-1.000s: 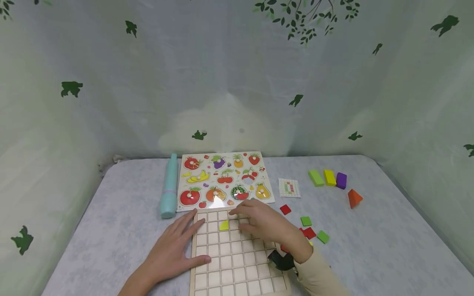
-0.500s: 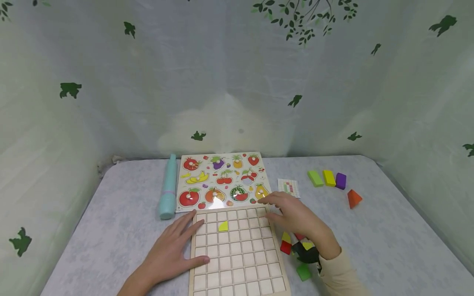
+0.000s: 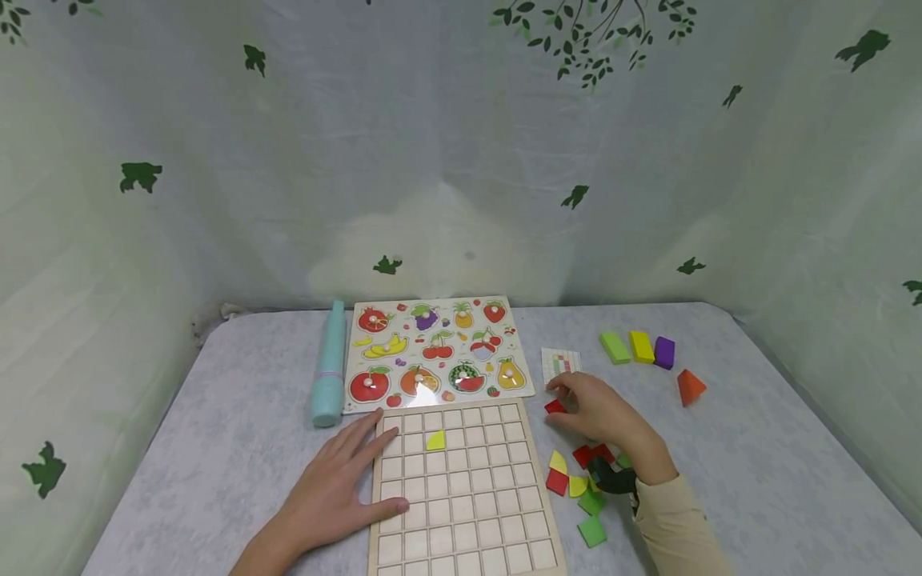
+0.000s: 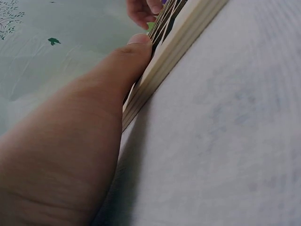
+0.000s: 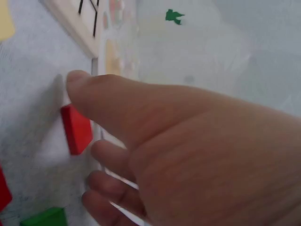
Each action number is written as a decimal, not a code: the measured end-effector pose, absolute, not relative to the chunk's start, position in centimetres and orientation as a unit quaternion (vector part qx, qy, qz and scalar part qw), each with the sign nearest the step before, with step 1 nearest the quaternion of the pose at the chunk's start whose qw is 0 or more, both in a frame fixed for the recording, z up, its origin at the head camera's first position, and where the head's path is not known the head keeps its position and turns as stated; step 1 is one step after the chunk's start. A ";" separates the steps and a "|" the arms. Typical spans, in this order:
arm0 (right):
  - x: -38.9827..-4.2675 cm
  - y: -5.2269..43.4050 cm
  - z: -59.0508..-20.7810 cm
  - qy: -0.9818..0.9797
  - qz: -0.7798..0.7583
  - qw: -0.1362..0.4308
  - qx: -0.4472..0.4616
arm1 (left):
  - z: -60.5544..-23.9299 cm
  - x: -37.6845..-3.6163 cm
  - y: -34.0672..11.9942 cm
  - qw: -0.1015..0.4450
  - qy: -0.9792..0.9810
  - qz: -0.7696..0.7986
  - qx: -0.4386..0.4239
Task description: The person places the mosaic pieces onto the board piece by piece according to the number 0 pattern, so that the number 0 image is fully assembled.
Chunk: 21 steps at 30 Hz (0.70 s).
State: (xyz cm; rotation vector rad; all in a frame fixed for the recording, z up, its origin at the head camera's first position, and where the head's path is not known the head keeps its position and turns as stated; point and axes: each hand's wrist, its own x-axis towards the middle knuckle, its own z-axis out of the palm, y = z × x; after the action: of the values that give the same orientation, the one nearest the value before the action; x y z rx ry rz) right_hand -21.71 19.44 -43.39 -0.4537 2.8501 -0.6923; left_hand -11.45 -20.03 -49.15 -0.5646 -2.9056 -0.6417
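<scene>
A wooden grid board (image 3: 465,512) lies in front of me in the head view, with one yellow quarter-round tile (image 3: 435,441) in a cell near its top. My left hand (image 3: 330,490) rests along the board's left edge, fingers spread; the left wrist view shows the thumb (image 4: 134,54) against the board's rim. To the right of the board, my right hand (image 3: 605,412) is low over a red square tile (image 3: 555,406). In the right wrist view this red tile (image 5: 76,129) is between the thumb and the bent fingers, with the thumb overlapping its top.
Several red tiles (image 3: 557,482), green tiles (image 3: 592,531) and yellow tiles (image 3: 578,486) lie right of the board. Behind are a fruit puzzle (image 3: 439,352), a teal cylinder (image 3: 329,364) and a pattern card (image 3: 559,362). Coloured blocks (image 3: 641,347) and an orange pyramid (image 3: 690,388) are farther right.
My right hand has moved right from above the board, past its top right corner, and down to the red tile. My left hand has stayed in place.
</scene>
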 end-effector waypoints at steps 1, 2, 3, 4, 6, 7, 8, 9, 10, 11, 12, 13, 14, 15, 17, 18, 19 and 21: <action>-21.7 19.5 -43.5 0.958 -0.231 0.090 -0.147 | -49.2 -11.5 -20.0 0.056 -0.958 -0.211 -0.187; -21.8 19.6 -43.6 0.958 -0.229 0.092 -0.142 | -49.2 -11.5 -20.0 0.056 -0.958 -0.211 -0.186; -21.8 19.6 -43.6 0.959 -0.230 0.095 -0.137 | -49.2 -11.5 -20.0 0.056 -0.958 -0.210 -0.186; -21.8 19.7 -43.7 0.959 -0.230 0.096 -0.134 | -49.2 -11.5 -20.0 0.056 -0.958 -0.210 -0.186; -21.9 19.9 -43.7 0.959 -0.232 0.101 -0.130 | -49.2 -11.5 -20.0 0.056 -0.958 -0.209 -0.187; -21.9 19.9 -43.6 0.958 -0.235 0.103 -0.128 | -49.2 -11.5 -20.0 0.057 -0.958 -0.209 -0.187; -21.9 20.0 -43.6 0.957 -0.236 0.105 -0.128 | -49.2 -11.5 -20.0 0.058 -0.958 -0.208 -0.188; -21.9 20.0 -43.5 0.957 -0.238 0.107 -0.129 | -49.2 -11.5 -20.0 0.059 -0.958 -0.208 -0.189; -21.9 20.1 -43.4 0.956 -0.240 0.107 -0.131 | -49.2 -11.5 -20.1 0.060 -0.958 -0.208 -0.189; -21.9 20.1 -43.4 0.956 -0.241 0.106 -0.134 | -49.2 -11.5 -20.1 0.062 -0.958 -0.208 -0.190; -21.9 20.0 -43.4 0.954 -0.243 0.105 -0.138 | -49.2 -11.5 -20.1 0.062 -0.958 -0.208 -0.190; -21.9 20.0 -43.3 0.953 -0.244 0.103 -0.146 | -49.2 -11.5 -20.1 0.063 -0.958 -0.207 -0.190; -21.9 19.9 -43.3 0.952 -0.244 0.099 -0.155 | -49.2 -11.5 -20.1 0.064 -0.957 -0.207 -0.191; -21.8 19.8 -43.3 0.951 -0.246 0.095 -0.164 | -49.2 -11.5 -20.1 0.064 -0.957 -0.208 -0.190; -21.7 19.4 -43.2 0.948 -0.250 0.086 -0.179 | -49.2 -11.5 -20.0 0.065 -0.957 -0.209 -0.190; -21.7 19.2 -43.2 0.946 -0.250 0.081 -0.190 | -49.2 -11.5 -20.0 0.065 -0.957 -0.209 -0.191; -21.6 18.9 -43.1 0.945 -0.249 0.076 -0.197 | -49.2 -11.5 -20.0 0.065 -0.957 -0.209 -0.191; -21.4 18.3 -43.0 0.943 -0.252 0.069 -0.207 | -49.2 -11.5 -20.0 0.064 -0.957 -0.209 -0.191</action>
State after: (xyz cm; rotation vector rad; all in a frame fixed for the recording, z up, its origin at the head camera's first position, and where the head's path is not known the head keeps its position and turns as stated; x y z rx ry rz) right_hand -21.41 18.34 -43.04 -0.6245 2.8390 -0.7586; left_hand -11.55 -20.01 -49.18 -0.5769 -2.8896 -0.6307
